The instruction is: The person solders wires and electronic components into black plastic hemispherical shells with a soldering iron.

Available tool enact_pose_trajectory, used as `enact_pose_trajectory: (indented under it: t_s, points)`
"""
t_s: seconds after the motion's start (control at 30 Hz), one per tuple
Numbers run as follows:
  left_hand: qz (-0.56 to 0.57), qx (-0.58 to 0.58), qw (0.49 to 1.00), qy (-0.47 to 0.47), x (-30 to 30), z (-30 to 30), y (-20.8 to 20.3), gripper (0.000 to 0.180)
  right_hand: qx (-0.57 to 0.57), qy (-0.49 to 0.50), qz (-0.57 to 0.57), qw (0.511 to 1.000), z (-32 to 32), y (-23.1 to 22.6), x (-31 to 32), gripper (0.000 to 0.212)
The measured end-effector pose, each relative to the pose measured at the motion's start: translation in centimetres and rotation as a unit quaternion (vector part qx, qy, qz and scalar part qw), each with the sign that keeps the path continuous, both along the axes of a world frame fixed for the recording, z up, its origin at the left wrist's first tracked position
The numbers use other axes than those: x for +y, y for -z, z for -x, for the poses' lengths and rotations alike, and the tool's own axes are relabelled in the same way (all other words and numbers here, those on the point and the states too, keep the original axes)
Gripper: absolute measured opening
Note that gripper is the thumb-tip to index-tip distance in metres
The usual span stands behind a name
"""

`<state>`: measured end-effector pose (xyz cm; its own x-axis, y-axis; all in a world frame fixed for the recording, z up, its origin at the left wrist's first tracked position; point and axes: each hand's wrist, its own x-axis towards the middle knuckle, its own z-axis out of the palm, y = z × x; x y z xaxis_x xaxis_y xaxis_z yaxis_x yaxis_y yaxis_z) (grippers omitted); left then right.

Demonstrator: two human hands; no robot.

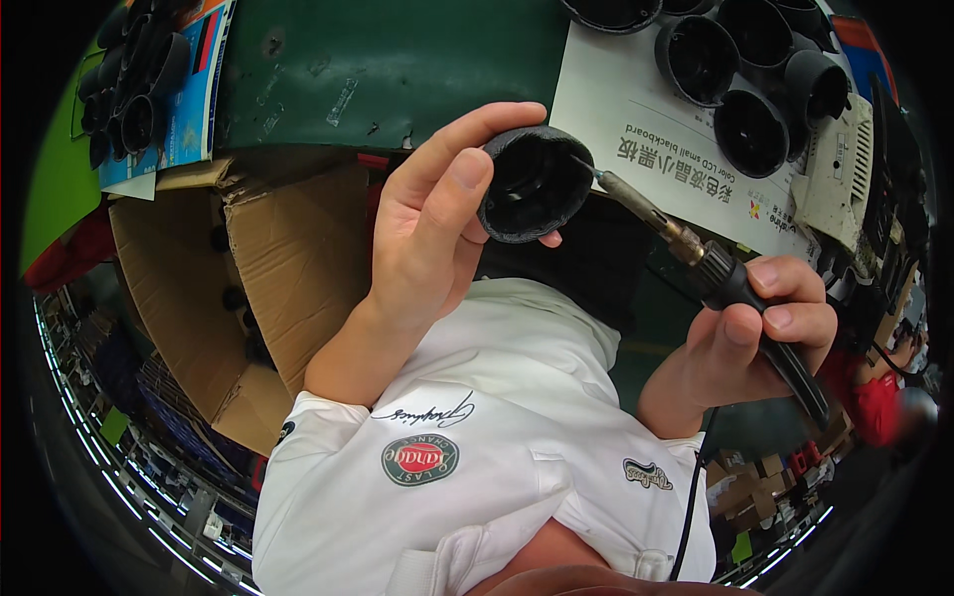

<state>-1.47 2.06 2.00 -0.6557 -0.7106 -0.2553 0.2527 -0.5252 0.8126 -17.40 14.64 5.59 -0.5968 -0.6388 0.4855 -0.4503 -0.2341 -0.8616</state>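
Observation:
My left hand (437, 204) grips a black plastic cup-shaped part (542, 189), its open mouth turned up toward me and its rim rough. Between the fingers and thumb of my right hand (760, 333) is a soldering iron (717, 273) with a black handle and a metal barrel. Its thin tip reaches the right side of the cup's rim; whether it touches the plastic or sits just inside the mouth, I cannot tell. A dark cord hangs down below my right hand.
Several similar black cups (750, 129) stand on a white printed sheet (621, 109) at the far right, beside a worn pale vented box (835, 174). More black parts (139, 124) lie at the far left. An open cardboard box (298, 288) is left of my arm. Green covering (397, 60) spans the table.

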Motion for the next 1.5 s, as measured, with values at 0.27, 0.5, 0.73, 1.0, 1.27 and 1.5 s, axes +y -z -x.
enact_pose_trajectory:
  t_s: [0.27, 0.5, 0.73, 1.0, 1.27, 1.5]
  points:
    - [-0.014, -0.002, 1.0, 0.011, 0.1, 0.0, 0.0, 0.051, -0.001, -0.015, 0.005, 1.0, -0.1, -0.1, -0.4, 0.038]
    - [-0.021, -0.006, 1.0, 0.012, 0.0, -0.1, -0.1, 0.05, 0.003, -0.02, 0.002, 1.0, 0.0, 0.2, -0.7, 0.038]
    - [-0.021, -0.005, 1.0, 0.018, -0.1, -0.1, 0.0, 0.05, 0.028, -0.024, -0.003, 0.999, 0.0, 0.1, -0.8, 0.037]
    - [-0.021, -0.007, 1.0, 0.016, 0.0, -0.2, 0.0, 0.05, 0.011, -0.018, -0.004, 1.0, -0.4, 0.0, -0.7, 0.035]
    - [-0.026, -0.007, 1.0, 0.009, -0.1, -0.1, 0.1, 0.05, 0.014, -0.008, 0.004, 1.0, -0.7, 0.4, -0.8, 0.035]
    - [-0.026, 0.015, 0.999, 0.015, -0.6, -0.4, 0.2, 0.049, -0.031, -0.01, -0.004, 0.999, -1.1, 0.0, 0.6, 0.036]
